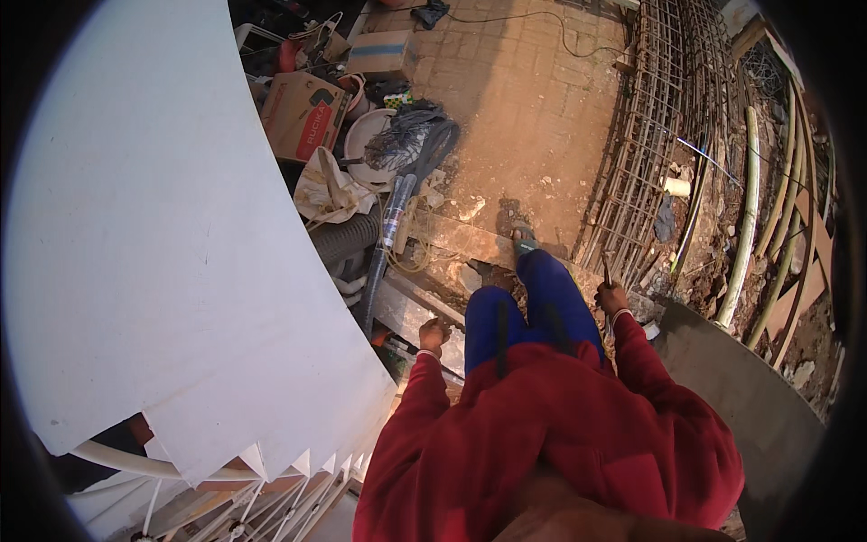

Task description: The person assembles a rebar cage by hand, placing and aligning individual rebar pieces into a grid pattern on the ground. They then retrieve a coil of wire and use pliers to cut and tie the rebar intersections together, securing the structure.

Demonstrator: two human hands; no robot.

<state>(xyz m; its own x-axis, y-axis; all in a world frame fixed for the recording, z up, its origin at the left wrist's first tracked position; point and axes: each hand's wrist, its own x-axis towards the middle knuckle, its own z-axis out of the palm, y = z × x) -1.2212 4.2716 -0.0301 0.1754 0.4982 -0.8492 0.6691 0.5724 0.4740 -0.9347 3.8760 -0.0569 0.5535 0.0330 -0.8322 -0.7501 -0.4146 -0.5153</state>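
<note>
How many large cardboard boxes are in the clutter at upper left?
2: the blue-striped box at the back, and the box with a red patch nearer the person. More may be hidden.

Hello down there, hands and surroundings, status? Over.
Right hand gripping thin, dark, rod-like tool. Left hand curled, nothing visible inside. Long, rusty steel-bar cages ahead, rightward.

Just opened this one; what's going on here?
The person's right hand grips a thin, dark tool, its exact kind unclear. The left hand is curled, with nothing visible in it. Ahead, steel rebar cages lie to the right; a cardboard box and a grey corrugated hose sit left.
</note>
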